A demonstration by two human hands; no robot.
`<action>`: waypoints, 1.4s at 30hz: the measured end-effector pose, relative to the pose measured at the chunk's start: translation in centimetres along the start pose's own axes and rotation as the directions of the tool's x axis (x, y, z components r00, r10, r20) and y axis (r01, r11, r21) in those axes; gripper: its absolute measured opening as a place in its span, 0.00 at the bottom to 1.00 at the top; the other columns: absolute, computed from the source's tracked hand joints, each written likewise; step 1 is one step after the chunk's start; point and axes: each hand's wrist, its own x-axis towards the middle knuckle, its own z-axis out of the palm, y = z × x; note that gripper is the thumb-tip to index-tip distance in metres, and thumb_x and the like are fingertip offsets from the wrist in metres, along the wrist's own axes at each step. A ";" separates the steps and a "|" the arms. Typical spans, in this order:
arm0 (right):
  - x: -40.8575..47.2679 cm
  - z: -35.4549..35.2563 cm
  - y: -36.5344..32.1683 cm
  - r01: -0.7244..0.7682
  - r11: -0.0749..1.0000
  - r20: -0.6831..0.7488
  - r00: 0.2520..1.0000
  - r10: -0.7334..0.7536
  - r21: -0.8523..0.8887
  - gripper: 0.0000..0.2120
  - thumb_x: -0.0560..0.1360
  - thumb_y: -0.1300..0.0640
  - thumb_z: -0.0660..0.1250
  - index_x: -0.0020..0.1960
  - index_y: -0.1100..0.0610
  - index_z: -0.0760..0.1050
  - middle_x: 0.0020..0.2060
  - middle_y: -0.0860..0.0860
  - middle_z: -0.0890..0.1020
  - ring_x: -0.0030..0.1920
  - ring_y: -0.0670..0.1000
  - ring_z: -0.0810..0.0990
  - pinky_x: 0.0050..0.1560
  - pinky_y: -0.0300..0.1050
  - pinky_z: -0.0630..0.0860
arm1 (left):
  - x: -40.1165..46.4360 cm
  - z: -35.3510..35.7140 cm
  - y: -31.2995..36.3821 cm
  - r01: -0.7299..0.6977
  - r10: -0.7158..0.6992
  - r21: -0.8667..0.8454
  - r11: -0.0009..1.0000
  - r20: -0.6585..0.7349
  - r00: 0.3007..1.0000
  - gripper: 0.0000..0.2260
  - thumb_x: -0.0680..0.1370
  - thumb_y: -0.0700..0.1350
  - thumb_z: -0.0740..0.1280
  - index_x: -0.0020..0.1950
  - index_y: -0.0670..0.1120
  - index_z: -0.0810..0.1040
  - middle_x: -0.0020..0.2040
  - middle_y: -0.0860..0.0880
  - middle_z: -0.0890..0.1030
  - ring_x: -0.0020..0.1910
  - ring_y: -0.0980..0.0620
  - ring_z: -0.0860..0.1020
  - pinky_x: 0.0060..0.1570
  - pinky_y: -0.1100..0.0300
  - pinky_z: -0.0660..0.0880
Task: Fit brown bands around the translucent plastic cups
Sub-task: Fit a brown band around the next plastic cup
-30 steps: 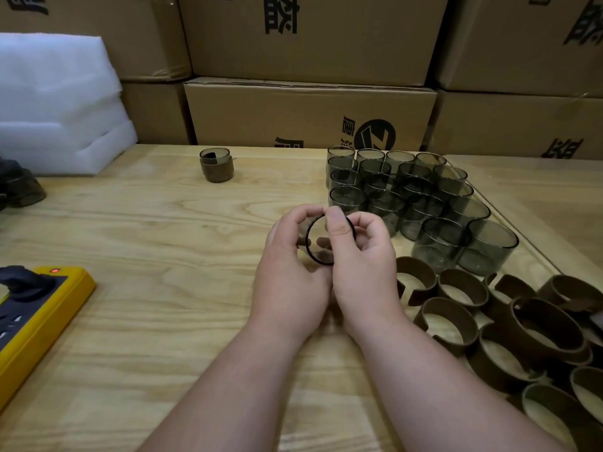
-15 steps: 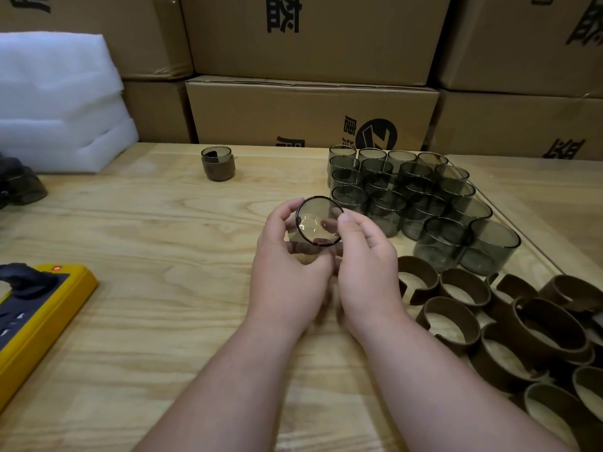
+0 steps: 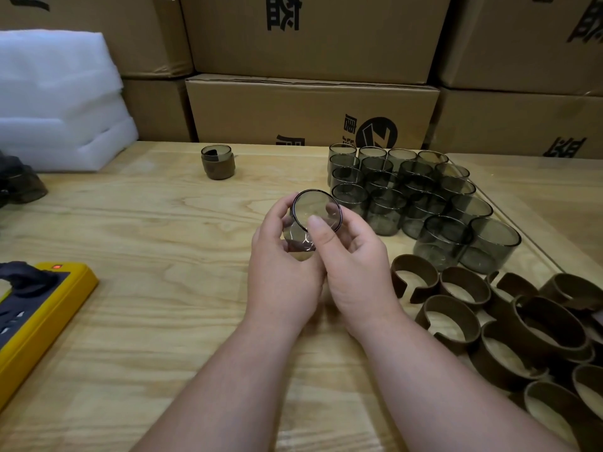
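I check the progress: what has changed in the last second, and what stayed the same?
Both hands, left hand and right hand, lifted the held cup a little and tilted its open rim more toward the camera. Nothing was let go or picked up. The clustered cups, loose brown bands and banded cup stayed put.

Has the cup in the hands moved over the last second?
Yes. The held cup has risen up and away from the person, toward the rows of empty cups, its rim now near the closest one.
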 end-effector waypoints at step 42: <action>-0.3 -0.5 -0.6 0.003 0.995 -0.191 0.981 -0.023 -0.103 0.35 0.58 0.36 0.83 0.60 0.49 0.77 0.53 0.52 0.84 0.53 0.52 0.85 0.51 0.51 0.85 | -0.4 0.3 0.1 -0.303 0.277 0.167 0.938 0.163 0.947 0.29 0.73 0.39 0.75 0.64 0.68 0.74 0.62 0.68 0.72 0.63 0.67 0.74 0.46 0.72 0.73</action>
